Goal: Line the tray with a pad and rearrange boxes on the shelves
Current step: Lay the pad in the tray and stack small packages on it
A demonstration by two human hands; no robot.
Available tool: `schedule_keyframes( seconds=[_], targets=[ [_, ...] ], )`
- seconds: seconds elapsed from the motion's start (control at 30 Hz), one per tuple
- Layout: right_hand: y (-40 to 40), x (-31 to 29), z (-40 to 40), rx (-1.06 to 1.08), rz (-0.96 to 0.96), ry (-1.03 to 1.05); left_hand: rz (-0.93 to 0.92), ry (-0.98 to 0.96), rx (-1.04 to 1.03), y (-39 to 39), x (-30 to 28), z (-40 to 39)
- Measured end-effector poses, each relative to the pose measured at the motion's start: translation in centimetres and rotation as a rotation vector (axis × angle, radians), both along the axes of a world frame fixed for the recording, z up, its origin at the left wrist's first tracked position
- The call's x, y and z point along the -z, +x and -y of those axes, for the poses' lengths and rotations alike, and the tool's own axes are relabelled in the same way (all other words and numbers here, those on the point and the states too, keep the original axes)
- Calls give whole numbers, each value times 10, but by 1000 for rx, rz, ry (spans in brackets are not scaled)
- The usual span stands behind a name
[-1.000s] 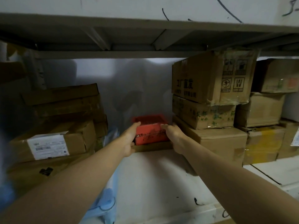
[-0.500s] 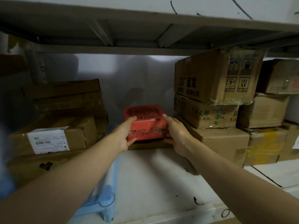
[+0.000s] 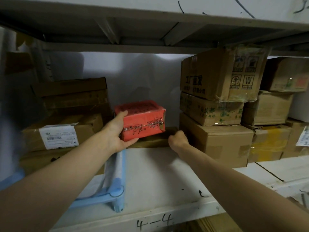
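Fingers of left hand grip red box above flat carton.

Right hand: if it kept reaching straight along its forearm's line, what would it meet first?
The right hand already seems to be at the flat brown cardboard box under the red box. Beyond that lies the pale back wall; depth is unclear.
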State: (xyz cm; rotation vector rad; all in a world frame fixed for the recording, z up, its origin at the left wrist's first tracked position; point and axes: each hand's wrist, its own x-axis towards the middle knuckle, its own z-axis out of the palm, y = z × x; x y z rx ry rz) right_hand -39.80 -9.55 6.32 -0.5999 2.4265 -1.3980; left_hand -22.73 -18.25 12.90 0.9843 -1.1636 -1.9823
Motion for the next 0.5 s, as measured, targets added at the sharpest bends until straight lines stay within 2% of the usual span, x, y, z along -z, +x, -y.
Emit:
schedule_keyframes(
  seconds=[0.37,0.43,0.5],
  targets=[
    [0,5,-4,-28,115,39,-20,13,11,12,1,-2],
    [-1,6,-1,-3,87,16,-26,11,11,11,-1,-3],
    [1,6,4,-5,-29,22,-32,5,11,11,-3,-5]
  ],
)
